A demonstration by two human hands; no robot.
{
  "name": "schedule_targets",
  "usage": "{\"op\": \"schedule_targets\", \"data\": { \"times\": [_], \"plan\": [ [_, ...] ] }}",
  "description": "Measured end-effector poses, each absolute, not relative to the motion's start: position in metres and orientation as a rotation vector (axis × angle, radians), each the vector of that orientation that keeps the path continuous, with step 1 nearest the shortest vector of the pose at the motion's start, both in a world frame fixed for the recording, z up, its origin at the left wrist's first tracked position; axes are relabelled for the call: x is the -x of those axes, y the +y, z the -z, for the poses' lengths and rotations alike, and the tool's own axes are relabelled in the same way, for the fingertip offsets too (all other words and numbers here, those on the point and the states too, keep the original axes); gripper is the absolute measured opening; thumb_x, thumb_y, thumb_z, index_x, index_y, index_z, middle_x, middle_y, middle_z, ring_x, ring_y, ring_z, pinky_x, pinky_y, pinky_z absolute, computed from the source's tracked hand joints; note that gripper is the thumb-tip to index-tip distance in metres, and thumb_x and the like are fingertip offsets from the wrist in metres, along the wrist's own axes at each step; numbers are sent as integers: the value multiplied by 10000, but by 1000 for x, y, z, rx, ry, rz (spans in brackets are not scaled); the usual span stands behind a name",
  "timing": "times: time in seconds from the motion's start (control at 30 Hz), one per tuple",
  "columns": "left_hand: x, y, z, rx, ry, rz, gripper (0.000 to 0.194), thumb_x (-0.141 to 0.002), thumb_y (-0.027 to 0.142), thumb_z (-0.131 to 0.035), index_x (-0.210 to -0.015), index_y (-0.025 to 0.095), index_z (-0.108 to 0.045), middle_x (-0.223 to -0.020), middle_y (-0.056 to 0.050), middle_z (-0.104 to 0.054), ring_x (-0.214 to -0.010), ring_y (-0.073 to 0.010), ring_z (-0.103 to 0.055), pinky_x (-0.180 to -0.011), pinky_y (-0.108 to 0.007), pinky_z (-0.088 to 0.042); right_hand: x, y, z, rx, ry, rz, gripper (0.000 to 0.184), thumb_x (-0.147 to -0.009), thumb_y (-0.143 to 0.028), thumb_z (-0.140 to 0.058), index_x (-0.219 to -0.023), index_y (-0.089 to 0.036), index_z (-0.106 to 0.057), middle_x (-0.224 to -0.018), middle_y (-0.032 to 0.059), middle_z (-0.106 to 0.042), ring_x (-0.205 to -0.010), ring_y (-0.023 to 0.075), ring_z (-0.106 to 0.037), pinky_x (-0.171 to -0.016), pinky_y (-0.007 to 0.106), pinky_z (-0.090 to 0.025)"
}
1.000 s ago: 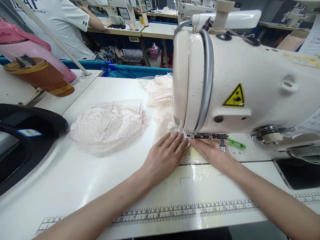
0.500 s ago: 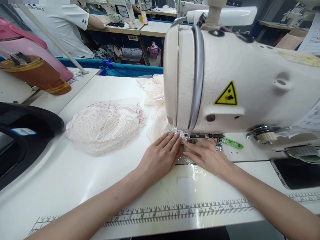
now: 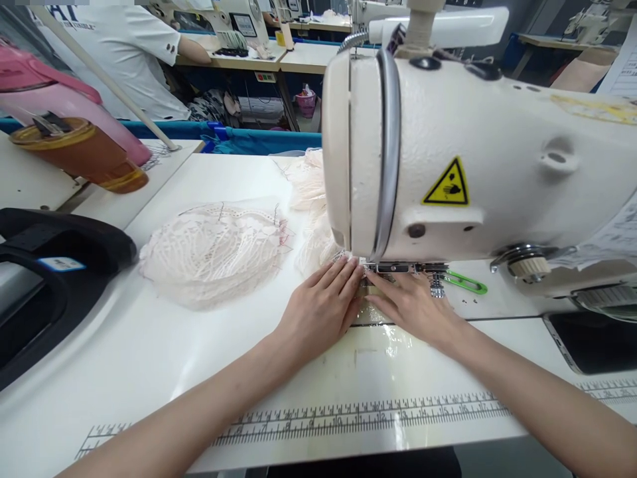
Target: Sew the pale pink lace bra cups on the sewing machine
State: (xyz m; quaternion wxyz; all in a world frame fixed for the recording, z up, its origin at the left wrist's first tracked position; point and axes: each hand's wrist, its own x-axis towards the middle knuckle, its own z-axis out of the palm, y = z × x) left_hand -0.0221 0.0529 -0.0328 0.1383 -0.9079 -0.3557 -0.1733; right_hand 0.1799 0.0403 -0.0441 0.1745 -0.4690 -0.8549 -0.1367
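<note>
Left hand point(image 3: 322, 302) flat, fingers together; right hand point(image 3: 415, 302) low, fingers spread; forearms converging.

Yellow warning sign point(image 3: 446, 182) w/ hand symbol on sewing mach. point(image 3: 462, 133). Ruler strip point(image 3: 348, 422) on table point(image 3: 428, 372): nos. incl. 10, 12, 13. White shirt point(image 3: 124, 60): partial lettering, ends "AT". Label point(image 3: 62, 264) on black tool point(image 3: 99, 242) unreadable.

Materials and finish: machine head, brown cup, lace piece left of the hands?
Machine head: likely painted metal, glossy cream; highlights, slightly pebbled surface.
Brown cup: probably plastic, translucent amber.
Lace piece: sheer mesh, matte; openwork pattern, fiber unclear.
</note>
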Motion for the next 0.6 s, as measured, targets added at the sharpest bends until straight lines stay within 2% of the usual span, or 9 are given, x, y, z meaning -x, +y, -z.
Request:
{"op": "schedule_targets", "data": {
  "times": [0.13,0.23,0.37,0.5,0.6],
  "plan": [
    [22,53,33,2637,-1067,479,403,-978,301,-410,-1240,54,-590,-1288,-150,-598,-1251,-278,-526,-1042,-412,-467,-185,43,44,1303,-2357,328,306,-966,-376,-452,-1154,-248,-658,-907,55,-702,-776,205,-631,-817,413,-462],
    [21,53,34,2658,-1102,443,425,-979,322,-403,-1273,64,-567,-1312,-149,-581,-1279,-280,-498,-1050,-423,-453,-191,46,48,1391,-2231,192,287,-969,-345,-438,-1090,-268,-686,-904,50,-708,-778,208,-643,-746,383,-470],
    [21,50,33,2677,-1149,393,445,-983,340,-389,-1305,73,-541,-1324,-142,-574,-1298,-285,-475,-1073,-436,-415,-195,55,52,1510,-2105,90,340,-954,-434,-452,-970,-227,-721,-788,80,-690,-705,233,-642,-625,367,-462],
    [21,46,26,2632,-1254,336,434,-984,367,-384,-1295,113,-549,-1339,-143,-559,-1289,-326,-468,-1059,-523,-380,-197,63,55,1456,-2104,60,351,-942,-454,-473,-883,-203,-711,-721,77,-674,-709,253,-647,-631,375,-461],
    [17,58,18,2655,-1317,303,412,-981,408,-381,-1201,142,-605,-1275,-144,-597,-1229,-344,-505,-965,-532,-434,-199,64,59,1412,-2092,18,339,-937,-462,-473,-910,-211,-699,-767,84,-689,-768,275,-655,-672,397,-471]
  ]
}}
